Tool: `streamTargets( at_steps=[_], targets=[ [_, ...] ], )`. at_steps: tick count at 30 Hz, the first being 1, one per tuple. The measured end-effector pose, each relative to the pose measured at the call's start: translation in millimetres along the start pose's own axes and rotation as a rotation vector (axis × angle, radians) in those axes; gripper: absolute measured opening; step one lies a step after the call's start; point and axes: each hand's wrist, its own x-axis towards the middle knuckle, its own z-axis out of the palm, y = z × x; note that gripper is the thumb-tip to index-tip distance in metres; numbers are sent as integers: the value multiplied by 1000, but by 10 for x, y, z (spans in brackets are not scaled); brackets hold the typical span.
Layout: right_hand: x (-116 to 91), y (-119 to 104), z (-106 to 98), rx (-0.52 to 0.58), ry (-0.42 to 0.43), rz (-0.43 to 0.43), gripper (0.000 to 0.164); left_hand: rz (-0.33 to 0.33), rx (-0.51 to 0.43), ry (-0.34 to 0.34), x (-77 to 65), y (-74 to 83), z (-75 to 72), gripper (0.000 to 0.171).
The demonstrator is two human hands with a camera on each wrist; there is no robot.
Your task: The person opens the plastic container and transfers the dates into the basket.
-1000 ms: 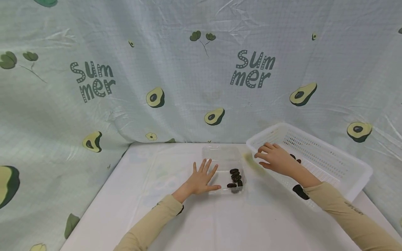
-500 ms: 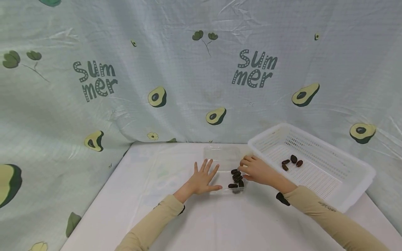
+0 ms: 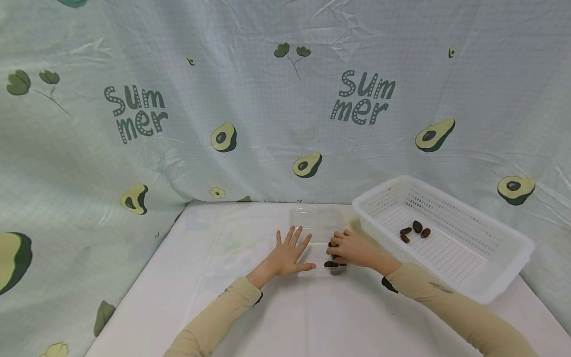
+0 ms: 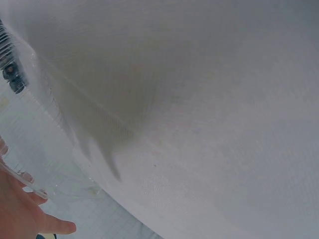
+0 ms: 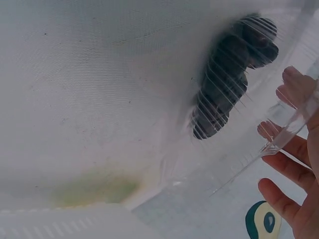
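Several dark oval fruits (image 3: 330,264) lie at the right side of a clear plastic box (image 3: 317,254); the right hand (image 3: 352,249) reaches over them, fingers bent, and whether it grips one I cannot tell; the left hand (image 3: 283,260), fingers spread and grasping nothing, rests at the box's left; rightward, a white basket (image 3: 464,218) holds four similar fruits (image 3: 417,226); behind hangs an avocado-print curtain (image 3: 263,94).

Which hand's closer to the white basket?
Right. The right hand is over the right side of the clear container, nearest the white basket; the left hand is at the container's left side, farther off.
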Motion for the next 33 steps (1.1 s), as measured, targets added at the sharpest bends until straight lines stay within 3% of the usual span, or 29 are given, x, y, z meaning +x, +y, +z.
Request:
streamTargets(
  at_steps=[12,18,25,33],
  targets=[
    [141,-39,72,-80,-42,-93,18,4,10,-5,-5,-17,-2,91],
    [187,-67,92,-48,-110,-90,14,4,0,-4,-12,-15,-10,86],
    [217,-84,47,-17,-143,-96,14,16,-74,27,-51,-10,-18,82],
    [228,-94,34,-52,-148,-103,11,-6,-6,-15,-23,-1,-34,82]
  ],
)
